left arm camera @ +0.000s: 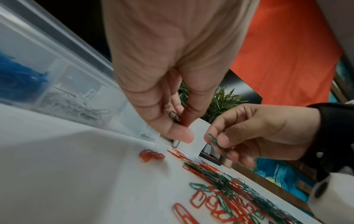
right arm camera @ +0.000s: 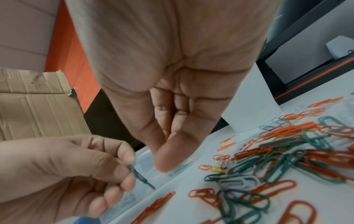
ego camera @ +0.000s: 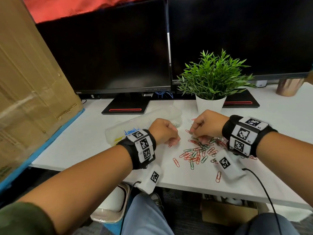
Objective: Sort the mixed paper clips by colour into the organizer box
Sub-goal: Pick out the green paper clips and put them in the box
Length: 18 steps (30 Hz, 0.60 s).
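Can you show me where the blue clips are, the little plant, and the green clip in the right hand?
blue clips (left arm camera: 17,78), left wrist view, middle of the blue heap in the box.
plant (ego camera: 213,77), head view, its leaves.
green clip (left arm camera: 215,141), left wrist view, its upper loop between the fingertips.

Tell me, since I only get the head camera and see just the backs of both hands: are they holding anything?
Observer: Yes. The left wrist camera shows the right hand pinching a green clip at its fingertips.
Operator: And the other hand?
Observer: The right wrist camera shows the left hand pinching a second green clip.
Operator: What lies in the box beside the blue ones?
Observer: In the organizer box, the compartment next to the blue clips holds white clips.
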Each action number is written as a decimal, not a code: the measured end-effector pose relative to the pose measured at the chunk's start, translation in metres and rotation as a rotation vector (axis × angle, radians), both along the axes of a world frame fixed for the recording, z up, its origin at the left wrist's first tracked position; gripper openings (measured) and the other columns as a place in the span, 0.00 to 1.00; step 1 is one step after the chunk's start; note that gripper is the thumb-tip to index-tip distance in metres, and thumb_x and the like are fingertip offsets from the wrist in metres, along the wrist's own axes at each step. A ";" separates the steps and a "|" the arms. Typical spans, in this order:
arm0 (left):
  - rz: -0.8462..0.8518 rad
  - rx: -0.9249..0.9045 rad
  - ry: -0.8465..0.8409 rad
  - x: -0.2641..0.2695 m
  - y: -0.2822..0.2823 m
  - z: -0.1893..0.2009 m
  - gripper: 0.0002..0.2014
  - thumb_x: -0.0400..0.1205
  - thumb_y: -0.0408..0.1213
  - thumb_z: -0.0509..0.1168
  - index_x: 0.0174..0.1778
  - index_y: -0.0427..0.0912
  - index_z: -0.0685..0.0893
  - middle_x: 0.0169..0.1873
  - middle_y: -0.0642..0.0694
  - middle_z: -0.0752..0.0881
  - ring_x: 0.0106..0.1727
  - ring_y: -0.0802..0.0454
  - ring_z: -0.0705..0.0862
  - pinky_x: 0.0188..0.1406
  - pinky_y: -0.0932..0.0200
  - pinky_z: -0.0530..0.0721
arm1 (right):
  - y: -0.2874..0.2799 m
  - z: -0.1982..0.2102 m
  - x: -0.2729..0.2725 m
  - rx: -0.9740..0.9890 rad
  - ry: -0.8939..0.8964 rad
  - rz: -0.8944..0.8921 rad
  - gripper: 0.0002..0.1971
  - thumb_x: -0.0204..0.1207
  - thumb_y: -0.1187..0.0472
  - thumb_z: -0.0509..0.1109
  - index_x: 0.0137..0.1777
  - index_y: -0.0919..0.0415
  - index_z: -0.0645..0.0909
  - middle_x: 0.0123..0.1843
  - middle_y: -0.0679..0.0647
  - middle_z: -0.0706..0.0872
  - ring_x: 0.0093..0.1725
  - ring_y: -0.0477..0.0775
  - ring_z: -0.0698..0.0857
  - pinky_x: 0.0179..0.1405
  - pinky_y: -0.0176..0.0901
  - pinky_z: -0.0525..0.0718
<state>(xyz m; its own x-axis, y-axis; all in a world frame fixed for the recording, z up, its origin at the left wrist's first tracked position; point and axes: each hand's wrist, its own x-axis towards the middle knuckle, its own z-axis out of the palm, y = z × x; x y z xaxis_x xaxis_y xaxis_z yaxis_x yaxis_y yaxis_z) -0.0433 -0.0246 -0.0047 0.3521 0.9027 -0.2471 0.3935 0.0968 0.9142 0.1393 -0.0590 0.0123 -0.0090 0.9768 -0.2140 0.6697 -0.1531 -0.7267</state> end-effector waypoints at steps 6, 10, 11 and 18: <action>0.124 -0.143 -0.162 -0.001 -0.006 0.001 0.10 0.81 0.16 0.58 0.52 0.26 0.82 0.35 0.32 0.83 0.28 0.47 0.85 0.30 0.60 0.88 | -0.002 0.002 -0.012 -0.001 0.089 -0.019 0.02 0.74 0.72 0.73 0.44 0.71 0.87 0.33 0.65 0.88 0.28 0.57 0.88 0.36 0.48 0.91; 0.212 -0.274 -0.324 0.000 -0.013 0.004 0.09 0.82 0.22 0.55 0.45 0.29 0.81 0.28 0.41 0.75 0.28 0.49 0.77 0.28 0.61 0.82 | -0.002 0.006 -0.022 0.055 0.146 -0.042 0.05 0.74 0.71 0.73 0.45 0.74 0.87 0.40 0.68 0.89 0.31 0.59 0.87 0.36 0.50 0.91; 0.248 -0.313 -0.382 0.001 -0.014 0.004 0.08 0.80 0.24 0.55 0.43 0.30 0.80 0.25 0.43 0.74 0.27 0.49 0.76 0.29 0.60 0.84 | -0.002 0.007 -0.024 0.061 0.167 -0.050 0.05 0.74 0.71 0.73 0.45 0.74 0.87 0.41 0.69 0.88 0.32 0.59 0.87 0.36 0.50 0.91; 0.457 -0.350 -0.589 0.002 -0.014 0.002 0.08 0.74 0.30 0.61 0.32 0.40 0.69 0.24 0.48 0.66 0.20 0.56 0.65 0.16 0.69 0.71 | -0.006 0.018 -0.039 0.041 0.273 -0.039 0.06 0.74 0.71 0.73 0.48 0.76 0.86 0.39 0.67 0.86 0.32 0.57 0.85 0.32 0.46 0.90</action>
<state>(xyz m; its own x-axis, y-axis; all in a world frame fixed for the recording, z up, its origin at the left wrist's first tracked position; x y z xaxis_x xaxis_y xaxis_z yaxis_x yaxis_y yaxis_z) -0.0409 -0.0382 -0.0030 0.1283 0.8934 -0.4305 -0.2886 0.4489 0.8457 0.1008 -0.0651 0.0298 -0.0232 0.9854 -0.1687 0.4428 -0.1412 -0.8854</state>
